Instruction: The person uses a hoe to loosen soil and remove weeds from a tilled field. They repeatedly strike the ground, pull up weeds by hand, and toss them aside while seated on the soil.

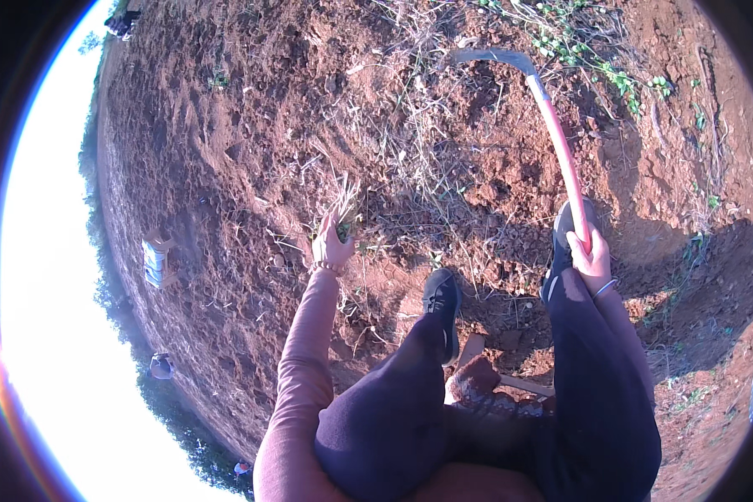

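Note:
My right hand (591,254) grips the lower end of a sickle's pink-orange handle (561,141), in front of my right shoe. The sickle's curved metal blade (502,56) reaches leftward at the top, its tip over dry stems on the soil. Out to the left, my left hand (332,248) is low over the ground with a clump of pale dry stalks (346,196) fanning out beyond its fingers. Some green leaves (344,231) show between thumb and fingers; the fingertips are partly hidden. A beaded bracelet (327,268) circles that wrist.
Loose reddish soil (238,188) with dry stems (427,157) surrounds me. Green vines (621,78) lie at upper right. Wooden pieces (474,348) show between my legs. A wooden frame (155,260) bearing pale material stands left. A distant person (161,366) is near the field's edge.

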Motion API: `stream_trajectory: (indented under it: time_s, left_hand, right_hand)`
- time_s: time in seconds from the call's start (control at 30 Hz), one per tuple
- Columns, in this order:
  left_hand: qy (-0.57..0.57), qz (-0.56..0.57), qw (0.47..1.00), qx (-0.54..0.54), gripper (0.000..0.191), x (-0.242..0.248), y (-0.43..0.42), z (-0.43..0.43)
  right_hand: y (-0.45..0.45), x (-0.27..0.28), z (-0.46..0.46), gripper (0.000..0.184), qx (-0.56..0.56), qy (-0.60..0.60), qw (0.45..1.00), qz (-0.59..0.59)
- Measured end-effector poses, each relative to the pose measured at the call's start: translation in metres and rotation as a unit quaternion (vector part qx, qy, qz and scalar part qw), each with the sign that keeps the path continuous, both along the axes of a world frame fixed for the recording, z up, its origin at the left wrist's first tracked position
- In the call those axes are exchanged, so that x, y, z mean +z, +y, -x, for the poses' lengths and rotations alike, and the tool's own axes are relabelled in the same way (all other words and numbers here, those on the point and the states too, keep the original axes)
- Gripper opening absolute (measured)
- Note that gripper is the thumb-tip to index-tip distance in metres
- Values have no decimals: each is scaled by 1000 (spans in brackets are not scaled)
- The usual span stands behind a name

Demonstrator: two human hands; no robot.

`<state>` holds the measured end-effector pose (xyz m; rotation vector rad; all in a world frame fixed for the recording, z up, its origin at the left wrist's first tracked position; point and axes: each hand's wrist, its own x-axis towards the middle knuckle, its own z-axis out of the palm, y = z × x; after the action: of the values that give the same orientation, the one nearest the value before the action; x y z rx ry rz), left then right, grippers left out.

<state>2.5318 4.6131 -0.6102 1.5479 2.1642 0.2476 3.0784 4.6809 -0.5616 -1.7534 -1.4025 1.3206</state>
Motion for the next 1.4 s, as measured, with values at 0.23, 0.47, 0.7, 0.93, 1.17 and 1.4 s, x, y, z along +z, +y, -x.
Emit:
stream_trajectory:
  time_s: [0.23,0.47,0.7,0.93,1.17,1.4]
  left_hand:
    - [74,85,991,69,120,-29,-23,-98]
    - [106,82,988,74,71,-28,-62,-139]
    - [82,126,965,214,72,-1,-112,-101]
    - [246,52,880,403,67,21,-213,27]
    - [147,189,939,246,84,-36,-253,32]
    - [122,236,921,284,78,-47,-192,-18]
  right_hand:
    - [11,-2,7,32,56,-113,992,-11]
    - [8,-12,5,27,37,-120,990,62]
    - [7,-13,4,22,-10,-23,994,108]
    - [8,-8,7,20,-15,1,993,114]
    - [8,-5,10,16,-5,-34,994,105]
    - [8,-3,12,22,-12,-16,995,101]
